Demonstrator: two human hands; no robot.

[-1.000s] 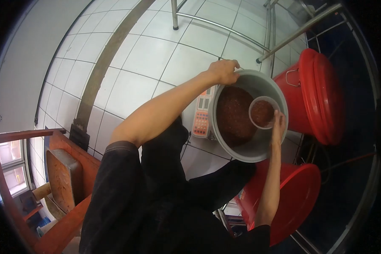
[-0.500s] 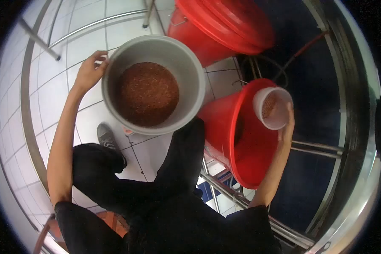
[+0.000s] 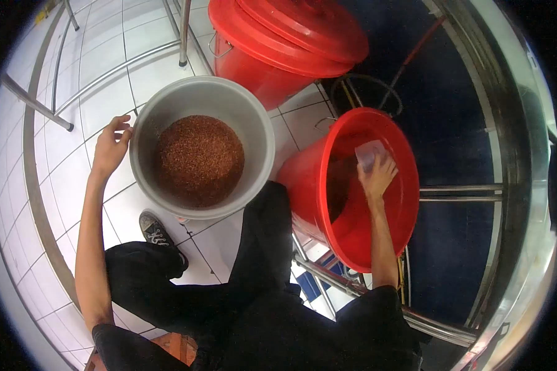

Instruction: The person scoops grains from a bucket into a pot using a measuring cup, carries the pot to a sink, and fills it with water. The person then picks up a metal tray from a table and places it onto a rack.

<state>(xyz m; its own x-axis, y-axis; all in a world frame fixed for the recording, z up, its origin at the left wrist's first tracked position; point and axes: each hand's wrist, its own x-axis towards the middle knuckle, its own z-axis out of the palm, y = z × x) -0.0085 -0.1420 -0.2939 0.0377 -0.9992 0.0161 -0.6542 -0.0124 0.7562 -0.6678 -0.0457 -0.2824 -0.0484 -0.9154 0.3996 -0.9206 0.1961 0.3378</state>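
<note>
A big grey pot (image 3: 260,133), partly filled with reddish-brown grains (image 3: 201,161), stands in front of me. At its left rim is my left hand (image 3: 110,148), its fingers loosely curved and apart; whether they touch the rim is hard to tell. To the right, a red bucket (image 3: 303,204) leans towards me with its mouth open. Inside that mouth my right hand (image 3: 379,178) is wrapped round a translucent plastic cup (image 3: 368,153), which is tilted. I cannot see what is in the cup. Dark contents (image 3: 339,191) show low in the bucket.
Behind the pot stands another red bucket (image 3: 247,74) under a red lid (image 3: 303,37). Metal frame legs (image 3: 120,68) rise at the back left. Metal rails (image 3: 461,193) and a dark blue panel (image 3: 452,247) lie to the right. White tiles (image 3: 108,43) cover the floor.
My right hand has carried the cup from above the red bucket's rim down into its mouth, turning it over. The grains seen in the cup before no longer show. My left hand stays by the pot.
</note>
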